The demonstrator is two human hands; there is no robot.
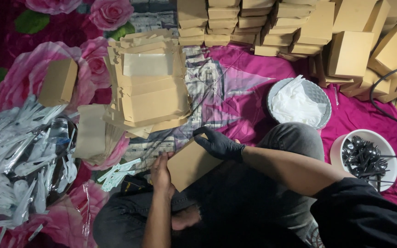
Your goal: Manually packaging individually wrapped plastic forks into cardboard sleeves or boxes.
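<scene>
The person sits on the floor with crossed legs, and both hands hold one brown box (190,164) above the lap. The left hand (161,174), bare, grips the box at its lower left edge, with the fingers closed around that side. The right hand (218,144), in a black glove, lies on the upper right corner with the fingers bent over the top edge, so it also grasps the box. The box is tilted: its long axis runs from lower left to upper right, between the two hands. Both hands touch it, so neither one is nearer.

Just left of the left hand some wrapped white cutlery packets (116,173) lie on the blanket (235,87), and further left is a big heap of plastic packets (19,160).

Beyond the box, to the upper left, stands a pile of flat box blanks (150,87), not yet folded. To the upper right of the gloved hand is a grey bowl (321,98) with white napkins (295,103), and at the right a white bucket (382,138) with black spoons (363,156).

One closed box (59,81) lies alone at the far left. At the far side, many folded boxes (299,25) are stacked in rows.
</scene>
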